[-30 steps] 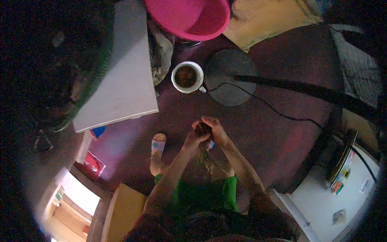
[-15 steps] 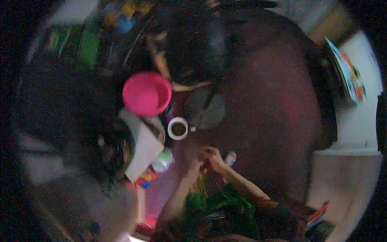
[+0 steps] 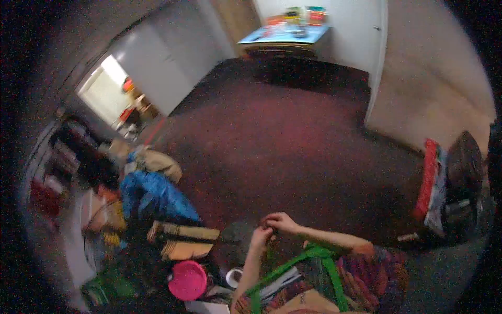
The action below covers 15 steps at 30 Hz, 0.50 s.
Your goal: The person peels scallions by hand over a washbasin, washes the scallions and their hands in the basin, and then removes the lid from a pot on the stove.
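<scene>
My left hand and my right hand meet in front of my body, fingers closed and touching. Between them is something dark and small, too blurred to make out, with thin greenish strands hanging below. Just left of my left forearm, partly hidden by it, stands the white cup. The pink basin lies further left on the floor. A dim round grey disc shows beside my left hand.
Cardboard pieces and a blue plastic bag lie at the left. A small table with items on top stands at the far wall. A red and white package leans at the right.
The view has swung up and to the right, bringing the far table and doorway into sight. The basin and cup now appear lower in the frame. My hands remain together.
</scene>
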Each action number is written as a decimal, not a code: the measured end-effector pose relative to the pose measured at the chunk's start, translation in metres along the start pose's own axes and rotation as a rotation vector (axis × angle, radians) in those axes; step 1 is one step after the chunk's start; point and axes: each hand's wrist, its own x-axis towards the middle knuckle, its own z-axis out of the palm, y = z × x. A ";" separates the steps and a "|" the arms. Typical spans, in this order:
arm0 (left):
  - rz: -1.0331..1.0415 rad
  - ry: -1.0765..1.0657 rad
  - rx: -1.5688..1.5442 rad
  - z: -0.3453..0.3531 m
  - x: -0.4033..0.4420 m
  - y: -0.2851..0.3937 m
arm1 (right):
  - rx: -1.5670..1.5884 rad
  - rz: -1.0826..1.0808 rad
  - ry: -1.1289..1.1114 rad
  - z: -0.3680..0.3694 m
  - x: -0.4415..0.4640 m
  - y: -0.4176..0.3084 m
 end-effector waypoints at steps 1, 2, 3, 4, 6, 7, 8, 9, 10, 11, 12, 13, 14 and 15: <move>-0.011 -0.036 0.178 0.026 0.027 0.023 | 0.013 0.068 0.028 -0.040 -0.006 -0.045; 0.055 -0.116 -0.026 0.037 0.047 0.025 | -0.173 -0.018 0.134 -0.058 0.000 -0.053; 0.121 -0.221 -0.089 0.035 0.066 0.026 | -0.128 0.025 0.130 -0.068 -0.001 -0.061; 0.067 -0.144 0.077 0.055 0.082 0.060 | -0.205 -0.030 0.234 -0.093 0.020 -0.046; 0.163 -0.383 0.155 0.060 0.127 0.083 | -0.219 -0.032 0.331 -0.124 0.037 -0.046; 0.191 -0.353 0.319 0.076 0.137 0.109 | -0.217 0.016 0.371 -0.139 0.037 -0.068; 0.161 -0.431 0.393 0.168 0.146 0.165 | -0.228 0.012 0.469 -0.227 0.013 -0.096; 0.220 -0.505 0.436 0.191 0.165 0.185 | -0.256 -0.087 0.523 -0.256 0.016 -0.107; 0.281 -0.576 0.475 0.213 0.184 0.205 | -0.251 -0.079 0.568 -0.282 0.019 -0.114; 0.225 -0.650 0.395 0.242 0.206 0.214 | -0.241 -0.088 0.669 -0.315 0.015 -0.116; 0.261 -0.667 0.346 0.271 0.224 0.230 | -0.252 -0.146 0.690 -0.349 0.017 -0.121; 0.305 -0.667 0.343 0.288 0.291 0.210 | -0.276 -0.150 0.744 -0.374 0.017 -0.138; 0.343 -0.738 0.542 0.314 0.285 0.252 | -0.387 -0.207 0.780 -0.407 0.021 -0.141; 0.258 -0.790 0.491 0.341 0.306 0.253 | -0.374 -0.130 0.803 -0.425 0.018 -0.157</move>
